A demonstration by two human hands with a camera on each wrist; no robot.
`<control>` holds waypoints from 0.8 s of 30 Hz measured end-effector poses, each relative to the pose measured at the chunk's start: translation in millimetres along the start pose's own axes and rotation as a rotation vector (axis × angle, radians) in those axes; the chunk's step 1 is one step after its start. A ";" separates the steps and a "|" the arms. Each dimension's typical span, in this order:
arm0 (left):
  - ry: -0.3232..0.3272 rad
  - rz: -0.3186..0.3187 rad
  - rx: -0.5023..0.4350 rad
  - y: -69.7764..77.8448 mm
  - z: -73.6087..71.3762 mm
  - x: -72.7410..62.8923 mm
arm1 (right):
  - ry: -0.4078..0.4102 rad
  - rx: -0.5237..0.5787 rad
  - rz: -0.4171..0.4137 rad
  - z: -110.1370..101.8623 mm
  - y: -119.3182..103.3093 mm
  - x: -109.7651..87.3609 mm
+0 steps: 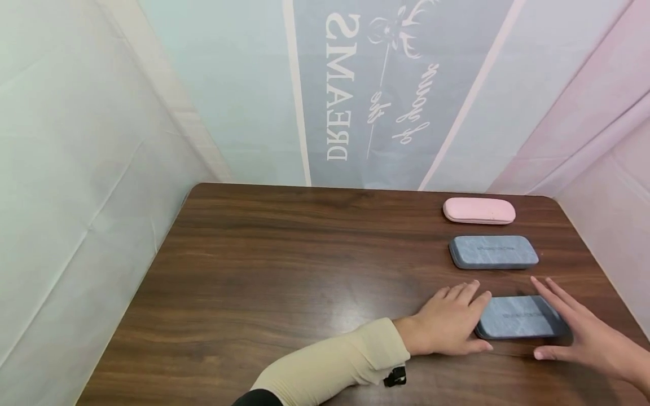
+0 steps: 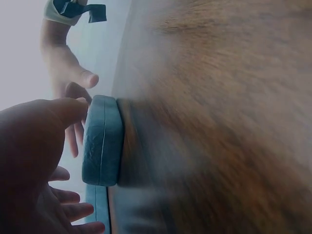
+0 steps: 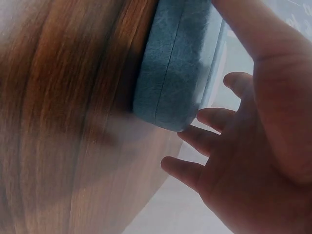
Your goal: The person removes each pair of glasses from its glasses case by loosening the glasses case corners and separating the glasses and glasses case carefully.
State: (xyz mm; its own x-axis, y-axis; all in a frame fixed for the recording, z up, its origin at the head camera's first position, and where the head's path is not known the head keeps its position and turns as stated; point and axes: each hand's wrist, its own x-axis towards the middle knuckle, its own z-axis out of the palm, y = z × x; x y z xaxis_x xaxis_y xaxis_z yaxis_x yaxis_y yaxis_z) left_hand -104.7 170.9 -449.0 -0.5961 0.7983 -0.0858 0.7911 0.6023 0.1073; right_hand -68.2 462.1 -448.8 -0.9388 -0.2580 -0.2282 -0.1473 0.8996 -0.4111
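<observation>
A blue-grey glasses case (image 1: 521, 317) lies flat at the front right of the table, with small lettering on its lid. Beside its left end is my left hand (image 1: 449, 321), palm down, its fingers extended. Around its right end my right hand (image 1: 591, 332) spreads its fingers and thumb. In the right wrist view, the fingers of the right hand (image 3: 243, 141) are outstretched near the end of the case (image 3: 168, 68). The left wrist view has the left thumb (image 2: 73, 109) close by the case (image 2: 103, 141); whether it touches cannot be made out.
Behind it lies a second blue-grey glasses case (image 1: 493, 252), and farther back a pink glasses case (image 1: 479, 211), forming a column along the right side of the brown wooden table (image 1: 264, 254). Printed cloth (image 1: 254, 84) hangs behind the table; pale cloth hangs at both sides.
</observation>
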 end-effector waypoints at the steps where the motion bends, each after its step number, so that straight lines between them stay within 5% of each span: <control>1: -0.007 0.000 -0.006 0.7 0.3 1.0 | -0.009 -0.006 0.009 -0.2 0.2 0.8; 9: -0.008 0.002 -0.031 2.5 4.8 7.9 | -0.036 -0.003 0.034 -0.7 0.5 4.1; 24: 0.009 -0.006 -0.029 11.5 13.0 17.2 | 0.036 0.050 -0.067 9.8 8.5 6.7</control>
State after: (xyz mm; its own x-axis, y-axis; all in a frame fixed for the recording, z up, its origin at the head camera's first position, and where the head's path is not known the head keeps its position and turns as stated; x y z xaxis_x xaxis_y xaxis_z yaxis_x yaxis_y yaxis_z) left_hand -104.2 191.6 -462.2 -0.6021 0.7946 -0.0779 0.7833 0.6068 0.1353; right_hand -72.6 464.5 -462.5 -0.9382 -0.3031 -0.1668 -0.1952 0.8618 -0.4682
